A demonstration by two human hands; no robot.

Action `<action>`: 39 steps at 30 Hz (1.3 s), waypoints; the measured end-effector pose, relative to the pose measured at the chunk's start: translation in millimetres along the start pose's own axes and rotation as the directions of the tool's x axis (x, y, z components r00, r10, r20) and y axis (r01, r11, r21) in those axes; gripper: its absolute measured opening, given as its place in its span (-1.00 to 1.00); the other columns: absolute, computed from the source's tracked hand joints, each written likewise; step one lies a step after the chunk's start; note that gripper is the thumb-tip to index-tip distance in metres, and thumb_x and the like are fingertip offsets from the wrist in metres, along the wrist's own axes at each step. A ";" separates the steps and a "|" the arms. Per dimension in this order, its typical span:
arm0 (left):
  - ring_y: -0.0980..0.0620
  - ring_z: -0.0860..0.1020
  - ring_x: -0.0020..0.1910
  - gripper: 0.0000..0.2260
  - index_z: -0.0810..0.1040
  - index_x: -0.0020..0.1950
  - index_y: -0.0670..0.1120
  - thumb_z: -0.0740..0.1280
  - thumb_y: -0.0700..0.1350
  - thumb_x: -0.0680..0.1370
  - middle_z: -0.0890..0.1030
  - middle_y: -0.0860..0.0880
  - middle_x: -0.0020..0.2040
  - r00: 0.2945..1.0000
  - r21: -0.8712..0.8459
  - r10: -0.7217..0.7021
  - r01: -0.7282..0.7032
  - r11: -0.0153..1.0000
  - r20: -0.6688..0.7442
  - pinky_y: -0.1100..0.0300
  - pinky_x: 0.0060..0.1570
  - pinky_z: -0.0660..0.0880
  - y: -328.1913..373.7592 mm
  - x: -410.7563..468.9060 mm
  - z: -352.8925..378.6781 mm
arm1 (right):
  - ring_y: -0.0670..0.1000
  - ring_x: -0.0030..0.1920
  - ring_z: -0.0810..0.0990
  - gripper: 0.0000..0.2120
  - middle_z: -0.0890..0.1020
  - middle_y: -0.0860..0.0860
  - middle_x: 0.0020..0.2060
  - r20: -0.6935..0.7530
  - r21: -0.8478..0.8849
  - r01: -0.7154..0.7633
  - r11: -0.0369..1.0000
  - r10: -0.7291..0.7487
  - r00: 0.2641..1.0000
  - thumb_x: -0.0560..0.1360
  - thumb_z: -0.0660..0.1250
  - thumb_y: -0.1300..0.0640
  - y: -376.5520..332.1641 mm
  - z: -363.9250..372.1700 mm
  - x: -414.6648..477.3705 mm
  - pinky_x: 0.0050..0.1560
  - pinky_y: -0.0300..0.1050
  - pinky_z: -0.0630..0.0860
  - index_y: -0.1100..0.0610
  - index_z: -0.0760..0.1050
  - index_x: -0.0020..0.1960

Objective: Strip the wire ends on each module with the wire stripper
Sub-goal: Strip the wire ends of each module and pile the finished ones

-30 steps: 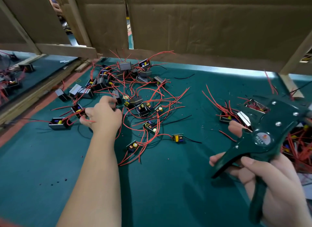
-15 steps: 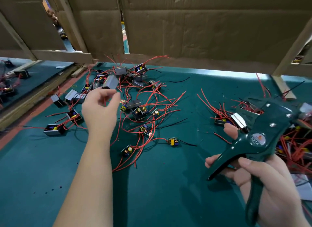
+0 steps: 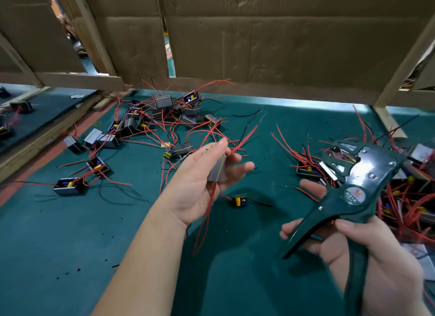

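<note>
Far left on the green bench (image 3: 70,233), a scatter of small boxed modules (image 3: 107,139) trailing thin red wires, tangled together toward the cardboard wall. Nearer centre, lifted clear of the bench in the left hand (image 3: 197,191): one grey module (image 3: 217,172), pinched between thumb and fingers, with its red leads (image 3: 207,221) drooping below the palm and others fanning up past the fingertips. Probably light and rigid in the case, so easy to turn one-handed. Leads limp yet springy, prone to snag on neighbours, likely thin enough to nick or to tear at the joint if yanked. Best gripped by the case sides, with one lead steadied close to its free end for feeding. Just below, flat on the bench, a bare little board (image 3: 239,201). At right, raised above the bench in the right hand (image 3: 381,264), the dark green wire stripper (image 3: 353,193), clasped round both handles, handles spread, head aimed up and away, well apart from any lead of the held module. Far right, a denser heap of modules (image 3: 409,198); stripped or not, impossible to tell
</note>
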State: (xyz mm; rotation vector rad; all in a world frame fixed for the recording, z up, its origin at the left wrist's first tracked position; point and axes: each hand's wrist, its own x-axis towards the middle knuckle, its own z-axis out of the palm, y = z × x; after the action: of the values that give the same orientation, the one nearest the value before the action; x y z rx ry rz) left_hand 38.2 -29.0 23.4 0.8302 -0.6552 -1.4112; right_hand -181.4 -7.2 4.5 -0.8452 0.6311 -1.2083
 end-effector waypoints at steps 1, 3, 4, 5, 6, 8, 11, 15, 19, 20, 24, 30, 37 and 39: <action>-0.09 0.69 -0.24 -0.82 0.61 -0.30 -0.04 0.45 0.06 0.28 0.65 -0.07 -0.24 1.000 0.032 -0.030 0.030 0.999 -0.004 0.13 -0.18 0.62 -1.5 0.2 0.8 | 0.39 -0.29 0.61 -0.40 0.59 0.26 0.17 0.002 0.010 -0.001 1.000 0.001 1.000 0.15 0.34 0.18 -1.0 1.1 -0.6 -0.23 0.36 0.56 0.32 0.47 0.18; -0.02 0.67 -0.30 -0.77 0.66 -0.30 0.00 0.43 0.15 0.24 0.68 -0.02 -0.23 0.998 0.111 -0.061 0.062 0.992 -0.010 0.18 -0.25 0.61 -1.8 -1.1 1.7 | 0.41 -0.29 0.60 -0.40 0.58 0.25 0.19 0.012 0.040 -0.022 0.999 0.022 1.000 0.06 0.53 0.14 -3.2 2.8 -1.6 -0.23 0.39 0.55 0.26 0.57 0.08; 0.02 0.66 -0.33 -0.74 0.69 -0.29 0.01 0.42 0.18 0.23 0.68 0.00 -0.23 0.998 0.146 -0.066 0.067 0.987 -0.014 0.21 -0.27 0.59 -1.6 -1.3 2.1 | 0.42 -0.29 0.60 -0.37 0.58 0.27 0.18 0.018 0.049 -0.034 0.998 0.033 0.999 0.00 0.60 0.08 -4.6 4.2 -2.0 -0.22 0.40 0.54 0.24 0.61 0.03; 0.05 0.64 -0.35 -0.72 0.70 -0.28 0.01 0.41 0.19 0.22 0.68 0.01 -0.24 0.998 0.181 -0.060 0.064 0.981 -0.023 0.24 -0.29 0.57 -1.5 -1.3 2.6 | 0.42 -0.28 0.59 -0.36 0.58 0.28 0.17 0.027 0.055 -0.043 0.998 0.042 0.999 -0.04 0.62 0.03 -5.4 5.5 -2.5 -0.21 0.41 0.54 0.22 0.63 0.01; 0.07 0.62 -0.37 -0.70 0.70 -0.30 0.01 0.41 0.21 0.21 0.68 0.01 -0.26 0.998 0.207 -0.051 0.058 0.977 -0.037 0.26 -0.31 0.56 -0.8 -2.0 4.1 | 0.42 -0.28 0.59 -0.36 0.57 0.30 0.16 0.033 0.061 -0.055 0.997 0.053 0.998 -0.05 0.62 0.02 -6.6 6.6 -2.9 -0.19 0.42 0.54 0.22 0.64 -0.01; 0.08 0.59 -0.42 -0.71 0.67 -0.38 -0.01 0.41 0.21 0.19 0.66 -0.01 -0.33 0.998 0.270 -0.007 0.025 0.963 -0.066 0.29 -0.34 0.55 -1.8 -2.4 6.5 | 0.43 -0.27 0.58 -0.35 0.56 0.30 0.19 0.046 0.069 -0.078 0.995 0.075 0.996 -0.05 0.63 0.02 -7.4 8.2 -2.9 -0.19 0.44 0.53 0.23 0.63 -0.01; 0.10 0.60 -0.40 -0.90 0.62 -0.28 0.00 0.45 0.00 0.33 0.67 -0.05 -0.33 0.993 0.379 0.110 -0.089 0.921 -0.035 0.33 -0.38 0.50 -7.2 -2.6 6.2 | 0.42 -0.27 0.58 -0.32 0.55 0.30 0.21 0.046 0.068 -0.102 0.992 0.099 0.994 -0.05 0.63 0.02 -8.0 9.3 -3.8 -0.21 0.42 0.54 0.26 0.60 0.00; 0.15 0.62 -0.27 -0.77 0.58 0.11 -0.02 0.30 -0.30 0.54 0.68 0.01 -0.26 0.971 0.485 0.232 -0.229 0.844 0.055 0.38 -0.22 0.49 -10.1 -2.3 3.9 | 0.41 -0.27 0.58 -0.29 0.54 0.30 0.21 0.064 0.053 -0.134 0.989 0.131 0.989 -0.03 0.63 0.02 -7.7 11.0 -4.3 -0.21 0.41 0.53 0.28 0.58 0.05; 0.12 0.58 -0.34 -0.76 0.66 -0.07 0.01 0.26 -0.26 0.58 0.65 0.07 -0.26 0.974 0.497 0.220 -0.214 0.841 0.047 0.41 -0.33 0.44 -9.5 -5.4 7.2 | 0.43 -0.26 0.57 -0.35 0.55 0.30 0.20 0.090 0.032 -0.171 0.985 0.168 0.982 -0.02 0.62 0.01 -7.6 11.0 -5.2 -0.24 0.33 0.54 0.23 0.63 0.02; 0.12 0.56 -0.38 -0.78 0.67 -0.12 0.00 0.27 -0.23 0.58 0.64 0.07 -0.28 0.976 0.489 0.215 -0.205 0.848 0.036 0.40 -0.36 0.43 -10.0 -5.6 9.1 | 0.43 -0.26 0.57 -0.34 0.56 0.30 0.19 0.094 0.033 -0.181 0.983 0.178 0.980 -0.02 0.62 0.01 -7.7 10.7 -5.3 -0.24 0.32 0.54 0.25 0.63 0.03; 0.14 0.44 -0.53 -0.81 0.63 -0.29 -0.02 0.32 -0.01 0.48 0.62 0.06 -0.36 0.977 0.486 0.205 -0.205 0.850 0.054 0.36 -0.48 0.39 -10.4 -7.7 17.1 | 0.41 -0.28 0.58 -0.24 0.56 0.33 0.18 0.107 0.045 -0.217 0.975 0.212 0.972 -0.06 0.63 0.02 -8.2 10.9 -4.9 -0.23 0.34 0.56 0.34 0.58 0.06; 0.12 0.56 -0.48 -0.96 0.60 -0.14 -0.04 0.37 -0.16 0.49 0.63 0.00 -0.35 0.965 0.457 0.184 -0.253 0.853 0.189 0.32 -0.54 0.43 -11.1 -13.8 18.2 | 0.40 -0.24 0.59 -0.40 0.56 0.41 0.09 0.183 0.038 -0.176 0.984 0.167 0.969 0.08 0.58 0.04 -10.5 11.5 -5.2 -0.16 0.34 0.55 0.33 0.59 0.03; 0.12 0.37 -0.62 -0.80 0.68 -0.15 0.00 0.26 -0.06 0.53 0.54 0.04 -0.46 0.960 0.515 0.149 -0.255 0.818 0.238 0.37 -0.57 0.32 -14.8 -14.8 18.9 | 0.36 -0.25 0.58 -0.36 0.58 0.35 -0.15 0.249 0.106 -0.343 0.933 0.309 0.918 0.09 0.57 0.07 -13.6 9.2 -1.9 -0.15 0.30 0.55 0.35 0.57 0.09; 0.11 0.35 -0.63 -0.83 0.65 -0.09 -0.01 0.26 -0.03 0.53 0.49 0.05 -0.52 0.958 0.542 0.152 -0.263 0.798 0.241 0.37 -0.58 0.31 -15.3 -13.6 18.4 | 0.34 -0.24 0.59 -0.39 0.58 0.33 -0.19 0.319 0.094 -0.437 0.895 0.389 0.864 0.13 0.55 0.07 -16.1 8.0 -1.8 -0.14 0.27 0.55 0.34 0.57 0.10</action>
State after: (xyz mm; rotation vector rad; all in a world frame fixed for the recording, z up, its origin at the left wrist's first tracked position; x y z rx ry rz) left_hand 13.4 -17.1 22.6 1.0572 -1.3207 -1.0993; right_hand -184.1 -5.8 22.3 -0.6865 0.4336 -0.7118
